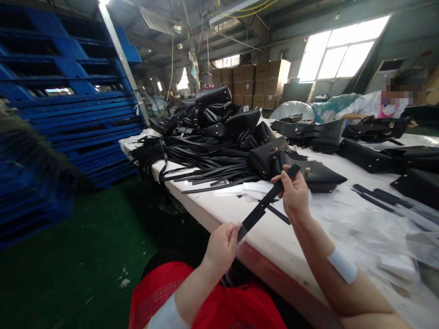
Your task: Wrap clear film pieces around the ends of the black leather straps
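- Head view: holding the strap (257,214) between both hands, above the near edge of the table (212,208).
- Gripping the lower end in the left hand (221,244), with fingers curled closed, nearer the body.
- Pinching near the upper end with fingers of the right hand (295,194), just before a bag (322,176).
- Slanting in long axis from left hand up and away to right hand.

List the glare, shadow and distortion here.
Head view: the big window blows out white; head view: the green floor darkens beneath the white table; head view: the blue pallets look skewed; head view: the held black strap shows little glare.
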### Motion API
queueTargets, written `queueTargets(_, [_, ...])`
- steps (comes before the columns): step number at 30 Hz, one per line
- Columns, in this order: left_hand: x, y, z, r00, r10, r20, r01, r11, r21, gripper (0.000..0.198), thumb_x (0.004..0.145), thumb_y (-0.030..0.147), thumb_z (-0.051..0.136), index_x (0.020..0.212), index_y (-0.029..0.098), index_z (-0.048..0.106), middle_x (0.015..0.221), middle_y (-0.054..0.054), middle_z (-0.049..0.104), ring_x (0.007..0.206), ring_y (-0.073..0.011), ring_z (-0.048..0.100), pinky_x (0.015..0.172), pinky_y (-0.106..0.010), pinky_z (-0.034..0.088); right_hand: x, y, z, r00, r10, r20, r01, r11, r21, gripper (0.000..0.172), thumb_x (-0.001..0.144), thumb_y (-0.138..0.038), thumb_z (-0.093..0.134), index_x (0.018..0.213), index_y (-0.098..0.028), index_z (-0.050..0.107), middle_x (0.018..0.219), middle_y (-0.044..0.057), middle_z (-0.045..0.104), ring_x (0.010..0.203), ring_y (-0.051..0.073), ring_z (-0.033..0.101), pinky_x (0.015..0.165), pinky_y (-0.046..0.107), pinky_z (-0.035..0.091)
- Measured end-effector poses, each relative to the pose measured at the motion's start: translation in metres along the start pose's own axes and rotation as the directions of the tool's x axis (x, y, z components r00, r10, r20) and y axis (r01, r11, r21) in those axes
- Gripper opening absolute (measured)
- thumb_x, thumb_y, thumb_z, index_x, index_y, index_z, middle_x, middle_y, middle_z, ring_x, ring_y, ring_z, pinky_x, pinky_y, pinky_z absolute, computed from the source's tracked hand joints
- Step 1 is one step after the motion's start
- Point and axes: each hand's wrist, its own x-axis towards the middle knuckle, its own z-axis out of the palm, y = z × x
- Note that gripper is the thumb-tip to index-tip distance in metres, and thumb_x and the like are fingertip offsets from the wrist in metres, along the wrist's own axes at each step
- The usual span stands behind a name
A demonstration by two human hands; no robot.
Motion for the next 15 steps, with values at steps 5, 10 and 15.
queueTargets(5, [0.003,0.001,0.004,0.998,-0.049,0.034,0.051,0.995,-0.081,0.045,0.099,0.042,0.032,0.061,0.022,0.044,0.051,0.001,0.048,0.054,-0.0159,0.051,0.06,-0.027,0.036,-0.004,0.001,0.002,0.999,-0.016,0.046,0.018,0.999,-0.047,0.044,0.085,-0.046,0.063,0.118,-0.018,0.052,0.067,-0.002,0.067,0.04,0.008,0.047,0.036,0.018,0.038])
queueTargets(10, [0.008,0.01,0.003,0.996,-0.079,0.033,0.085,0.971,-0.222,0.047,0.099,0.045,0.032,0.061,0.021,0.046,0.045,0.003,0.046,0.047,-0.0137,0.05,0.056,-0.025,0.039,-0.035,0.014,0.022,0.95,0.103,0.295,-0.076,0.992,-0.101,0.046,0.087,-0.054,0.055,0.115,-0.017,0.052,0.074,0.002,0.072,0.043,0.009,0.049,0.039,0.021,0.042])
queueTargets(15, [0.008,0.007,0.001,0.985,-0.159,0.061,0.17,0.926,-0.337,0.048,0.097,0.053,0.034,0.065,0.02,0.052,0.04,0.004,0.047,0.037,-0.0125,0.048,0.045,-0.023,0.038,-0.043,0.018,0.027,0.895,0.214,0.392,-0.162,0.974,-0.161,0.047,0.084,-0.054,0.059,0.111,-0.015,0.056,0.077,0.006,0.073,0.05,0.012,0.056,0.042,0.022,0.044])
